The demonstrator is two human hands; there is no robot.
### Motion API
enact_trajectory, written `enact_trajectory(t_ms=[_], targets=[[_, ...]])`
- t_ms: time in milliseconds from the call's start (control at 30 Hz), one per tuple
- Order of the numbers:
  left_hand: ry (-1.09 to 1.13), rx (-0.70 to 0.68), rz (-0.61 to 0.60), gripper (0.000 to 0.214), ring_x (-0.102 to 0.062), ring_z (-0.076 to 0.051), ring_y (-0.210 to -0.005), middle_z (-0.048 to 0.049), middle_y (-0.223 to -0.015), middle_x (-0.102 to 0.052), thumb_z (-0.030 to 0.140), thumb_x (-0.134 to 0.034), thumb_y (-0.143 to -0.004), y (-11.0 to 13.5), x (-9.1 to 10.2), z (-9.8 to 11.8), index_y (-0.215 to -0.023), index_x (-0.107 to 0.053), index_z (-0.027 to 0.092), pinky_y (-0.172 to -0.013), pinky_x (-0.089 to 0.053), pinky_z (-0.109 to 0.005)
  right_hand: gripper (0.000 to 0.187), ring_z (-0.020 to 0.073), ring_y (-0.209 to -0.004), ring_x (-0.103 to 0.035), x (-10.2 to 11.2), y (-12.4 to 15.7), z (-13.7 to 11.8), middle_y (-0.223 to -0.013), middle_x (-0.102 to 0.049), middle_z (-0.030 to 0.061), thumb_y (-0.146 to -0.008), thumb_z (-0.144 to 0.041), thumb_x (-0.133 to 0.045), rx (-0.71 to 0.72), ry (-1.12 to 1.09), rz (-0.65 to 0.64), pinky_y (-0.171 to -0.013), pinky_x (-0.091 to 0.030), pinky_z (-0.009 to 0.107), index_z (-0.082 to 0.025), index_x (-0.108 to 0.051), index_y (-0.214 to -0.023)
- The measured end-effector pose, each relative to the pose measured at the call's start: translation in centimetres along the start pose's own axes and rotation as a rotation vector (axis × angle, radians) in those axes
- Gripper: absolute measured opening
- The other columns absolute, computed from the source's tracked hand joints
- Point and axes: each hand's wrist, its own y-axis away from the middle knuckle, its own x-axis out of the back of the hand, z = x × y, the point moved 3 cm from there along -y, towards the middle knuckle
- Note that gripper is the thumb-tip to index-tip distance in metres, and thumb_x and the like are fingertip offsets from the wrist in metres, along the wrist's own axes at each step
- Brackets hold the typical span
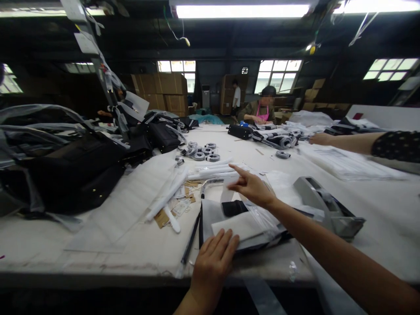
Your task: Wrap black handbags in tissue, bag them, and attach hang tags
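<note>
My left hand [216, 256] lies with its fingers flat on a folded white foam sheet [239, 224], on top of a black bag [206, 214] partly covered in pale wrapping. My right hand [254, 188] is above the far side of that bag, index finger stretched out and the other fingers curled. A small, thin white slip [229, 191] appears pinched at its fingertips, slightly blurred. Behind the slip curves the bag's plastic-wrapped handle [211, 181]. A black piece [234, 208] and crumpled clear plastic [262, 216] also rest on the bag.
Left of the bag are scattered tags [182, 205] and white foam sheets [131, 197]; black bags [75, 170] are piled beyond. Grey coiled straps [205, 153] lie farther back. A grey tape dispenser [331, 208] stands right. A co-worker's arm [348, 142] reaches in; another person [264, 109] sits opposite.
</note>
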Motion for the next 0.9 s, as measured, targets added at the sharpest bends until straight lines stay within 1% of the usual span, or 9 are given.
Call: enact_trajectory(t_ms=[67,100,133,333,433,567,633,733,900], targets=[[-0.017,-0.012,-0.023,0.036,-0.066,-0.02,-0.113,0.0007,-0.128,-0.068,0.015,-0.041,-0.1,0.0,0.3,0.0,-0.127,-0.063,0.022,-0.088,-0.054,-0.035,0.042,0.021,-0.086,-0.074,0.2,2.9,-0.7,-0.086,-0.078,0.0008,-0.078,-0.025,-0.073,0.063,0.107,0.006,-0.087,-0.057,0.033,-0.021,-0.071,-0.119],[-0.026,-0.021,-0.048,0.036,-0.066,-0.02,-0.114,0.0003,-0.129,-0.068,0.015,-0.042,-0.1,0.0,0.4,0.1,-0.128,-0.062,0.022,-0.089,-0.054,-0.035,0.026,0.021,-0.088,-0.074,0.2,4.3,-0.8,-0.089,-0.078,0.0013,-0.079,-0.022,-0.069,0.096,0.163,-0.002,-0.088,-0.057,0.032,-0.022,-0.076,-0.105],[-0.033,-0.031,-0.074,0.035,-0.066,-0.02,-0.115,-0.0004,-0.13,-0.067,0.015,-0.042,-0.1,-0.1,0.4,0.1,-0.129,-0.061,0.022,-0.09,-0.053,-0.035,0.021,0.0207,-0.09,-0.074,0.1,5.7,-0.7,-0.092,-0.079,0.0014,-0.08,-0.017,-0.065,0.132,0.211,-0.018,-0.089,-0.056,0.031,-0.022,-0.078,-0.095],[0.015,-0.04,-0.077,0.031,-0.065,-0.023,-0.116,-0.0059,-0.126,-0.069,0.027,-0.046,-0.101,-0.1,0.5,0.1,-0.128,-0.06,0.017,-0.104,-0.047,-0.042,0.047,0.0189,-0.107,-0.07,-1.8,12.0,1.1,-0.108,-0.076,0.0025,-0.077,0.001,-0.049,0.349,0.404,-0.058,-0.102,-0.052,0.034,-0.023,-0.074,-0.108],[0.081,0.013,-0.071,0.036,-0.065,-0.024,-0.116,-0.0103,-0.124,-0.07,0.037,-0.05,-0.1,0.0,0.5,-0.1,-0.127,-0.058,0.014,-0.101,-0.049,-0.039,0.049,0.0175,-0.111,-0.068,-2.6,13.5,1.6,-0.114,-0.075,0.004,-0.08,0.002,-0.044,0.43,0.453,-0.037,-0.107,-0.048,0.038,-0.022,-0.071,-0.113],[0.078,0.08,-0.097,0.045,-0.064,-0.024,-0.118,-0.0131,-0.136,-0.062,0.034,-0.056,-0.096,0.0,0.8,-0.2,-0.138,-0.05,0.019,-0.096,-0.053,-0.037,0.047,0.0184,-0.116,-0.065,-3.1,14.3,1.6,-0.119,-0.072,0.0052,-0.086,0.0,-0.045,0.507,0.499,-0.039,-0.108,-0.048,0.043,-0.023,-0.067,-0.12],[0.07,0.058,-0.119,0.049,-0.063,-0.024,-0.119,-0.0134,-0.14,-0.059,0.033,-0.056,-0.096,0.0,0.8,-0.2,-0.143,-0.047,0.019,-0.095,-0.053,-0.037,0.045,0.0192,-0.118,-0.064,-3.2,14.4,1.4,-0.123,-0.071,0.0066,-0.089,-0.002,-0.046,0.533,0.525,-0.049,-0.108,-0.047,0.045,-0.024,-0.065,-0.123],[0.091,-0.022,-0.135,0.047,-0.063,-0.024,-0.12,-0.0097,-0.134,-0.064,0.036,-0.054,-0.097,0.0,0.9,-0.1,-0.141,-0.05,0.02,-0.098,-0.051,-0.038,0.041,0.0205,-0.121,-0.062,-2.7,15.3,0.9,-0.126,-0.068,0.0096,-0.092,-0.009,-0.05,0.583,0.555,-0.053,-0.109,-0.046,0.046,-0.022,-0.061,-0.13],[0.09,-0.036,-0.168,0.043,-0.059,-0.025,-0.124,-0.005,-0.134,-0.064,0.033,-0.057,-0.096,0.2,0.7,-0.4,-0.138,-0.054,0.022,-0.098,-0.049,-0.039,0.041,0.019,-0.121,-0.062,-1.1,19.9,1.3,-0.121,-0.071,0.0069,-0.093,-0.004,-0.048,0.561,0.572,0.065,-0.108,-0.048,0.043,-0.023,-0.062,-0.127]])
